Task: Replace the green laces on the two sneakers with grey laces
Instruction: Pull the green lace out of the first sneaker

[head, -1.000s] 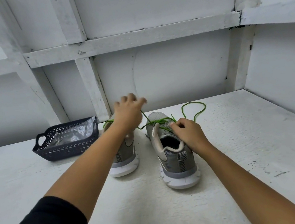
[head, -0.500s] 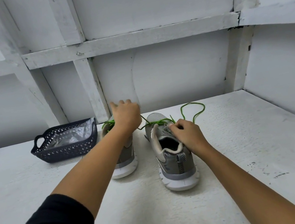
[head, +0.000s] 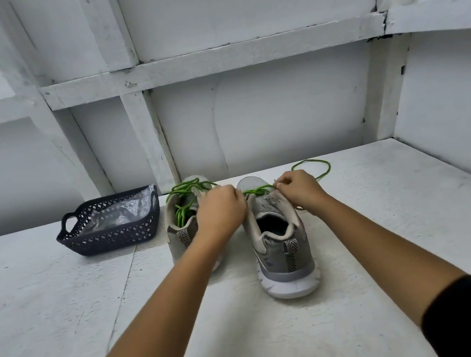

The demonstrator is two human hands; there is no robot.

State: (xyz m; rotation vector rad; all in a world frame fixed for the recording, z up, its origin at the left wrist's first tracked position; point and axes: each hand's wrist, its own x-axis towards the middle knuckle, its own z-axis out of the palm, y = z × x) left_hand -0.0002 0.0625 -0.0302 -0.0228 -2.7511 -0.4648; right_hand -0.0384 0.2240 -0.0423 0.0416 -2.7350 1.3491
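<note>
Two grey sneakers stand heel-toward-me on the white table. The right sneaker [head: 279, 239] has a green lace [head: 256, 190] crossing its front eyelets, with a loose loop [head: 319, 168] trailing on the table behind it. My left hand [head: 221, 210] is curled over the sneaker's left side and grips the lace there. On the sneaker's right side, my right hand [head: 300, 189] pinches the lace. The left sneaker [head: 182, 231] has a bundle of green lace [head: 183, 201] lying over its opening.
A dark perforated basket [head: 112, 234] holding a clear plastic bag [head: 120, 212] sits at the left of the sneakers. White walls with wooden framing close the back and right. The table [head: 64, 318] extends toward me.
My left hand came down from above the left sneaker to the right sneaker's lacing. My right hand shifted slightly right on the lace.
</note>
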